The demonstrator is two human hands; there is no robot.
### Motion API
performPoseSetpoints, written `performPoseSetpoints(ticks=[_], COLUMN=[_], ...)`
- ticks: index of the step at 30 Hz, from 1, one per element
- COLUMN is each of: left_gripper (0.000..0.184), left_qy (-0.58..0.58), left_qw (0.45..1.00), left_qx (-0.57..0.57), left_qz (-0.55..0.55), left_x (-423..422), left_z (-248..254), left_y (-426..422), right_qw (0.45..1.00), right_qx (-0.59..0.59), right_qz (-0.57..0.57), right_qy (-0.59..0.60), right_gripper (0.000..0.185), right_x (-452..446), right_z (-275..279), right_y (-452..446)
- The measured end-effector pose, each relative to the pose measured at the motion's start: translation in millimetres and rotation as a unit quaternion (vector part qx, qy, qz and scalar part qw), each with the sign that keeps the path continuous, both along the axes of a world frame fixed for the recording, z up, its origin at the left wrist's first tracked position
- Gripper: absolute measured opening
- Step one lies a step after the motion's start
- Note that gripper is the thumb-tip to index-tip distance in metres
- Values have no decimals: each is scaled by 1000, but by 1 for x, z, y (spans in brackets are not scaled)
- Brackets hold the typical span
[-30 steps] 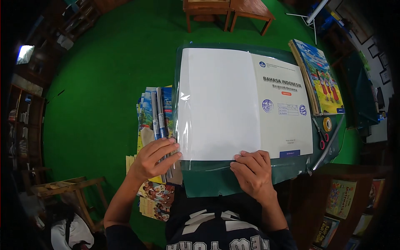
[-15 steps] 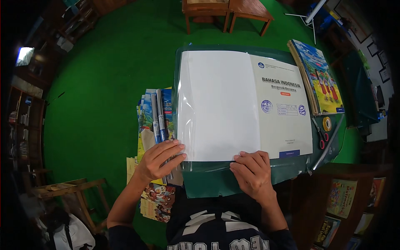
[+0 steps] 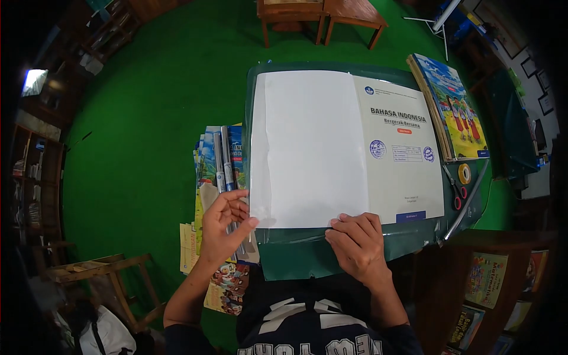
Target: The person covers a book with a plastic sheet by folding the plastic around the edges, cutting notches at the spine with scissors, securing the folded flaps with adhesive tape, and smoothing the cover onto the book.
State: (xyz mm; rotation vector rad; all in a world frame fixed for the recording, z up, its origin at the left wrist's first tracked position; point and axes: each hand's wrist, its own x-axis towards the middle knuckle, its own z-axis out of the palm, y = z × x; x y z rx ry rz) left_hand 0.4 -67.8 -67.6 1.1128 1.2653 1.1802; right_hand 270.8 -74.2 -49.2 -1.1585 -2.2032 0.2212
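An open book lies on a dark green board, blank page on the left and printed title page on the right. Clear plastic film is folded over the blank page's left edge. My left hand is at that page's lower left corner, thumb and fingers apart, palm turned toward the page. Nothing shows between its fingers. At the book's lower edge, the curled fingers of my right hand press together on the page edge and film; the fingertips are partly hidden.
Left of the board are stacked books with silvery pens on top. To the right lie another book stack, yellow tape, scissors and a rolled plastic piece. A wooden shelf stands at lower right.
My left hand has turned and opened at the page's lower left corner, and the film's left fold lies flatter over the page. My right hand has hardly moved.
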Motion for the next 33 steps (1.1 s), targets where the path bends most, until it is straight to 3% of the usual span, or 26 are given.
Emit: performPoseSetpoints(ticks=[3, 9, 11, 13, 18, 28, 33], left_gripper=[45, 53, 55, 57, 52, 37, 27], left_qy=[22, -11, 127, 262, 431, 431, 433], left_qw=[996, 993, 992, 956, 879, 854, 858], left_qx=[-83, -118, 6, 130, 190, 286, 276], left_qz=[1, 8, 15, 21, -78, -55, -10], left_x=[6, 5, 13, 20, 23, 21, 30], left_z=[10, 7, 21, 32, 39, 25, 23], left_y=[1, 1, -2, -4, -6, -4, -8], right_qw=[1000, 999, 997, 992, 992, 990, 987], right_qx=[-6, -31, -72, -113, -108, -110, -131], right_qz=[6, 14, 36, 57, 57, 54, 43], right_qy=[-7, 0, 6, 14, 32, 66, 84], right_gripper=[16, 16, 17, 19, 23, 29, 30], right_x=[1, -2, -6, -12, -39, -58, -69], right_z=[0, 9, 18, 23, 26, 16, 11], right_y=[0, -2, -1, 2, 14, 24, 28])
